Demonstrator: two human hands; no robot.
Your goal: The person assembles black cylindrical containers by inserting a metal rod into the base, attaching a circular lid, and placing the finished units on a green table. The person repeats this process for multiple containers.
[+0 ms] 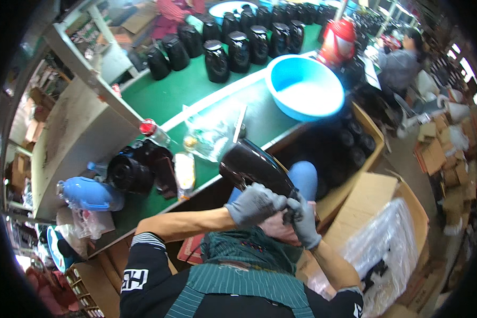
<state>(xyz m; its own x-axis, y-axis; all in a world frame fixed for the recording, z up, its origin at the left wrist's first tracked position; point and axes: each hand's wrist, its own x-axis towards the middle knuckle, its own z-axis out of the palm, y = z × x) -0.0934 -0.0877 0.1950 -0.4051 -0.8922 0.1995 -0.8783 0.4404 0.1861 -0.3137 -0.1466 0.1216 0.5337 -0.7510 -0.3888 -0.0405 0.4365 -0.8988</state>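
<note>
Jutting above right grip (305,220), black shell (253,163)

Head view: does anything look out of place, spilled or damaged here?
Nothing looks clearly spilled or damaged. Slightly untidy: a crumpled clear plastic bag lies loose on the green table, whereas the black containers stand in rows.

Gloved left hand (255,205) and right hand (304,221) gripping narrow end of shiny black container (252,161). Green workbench (183,95) beyond: blue basin (305,87), upright black pots (216,62), blue jug (90,194).
</note>
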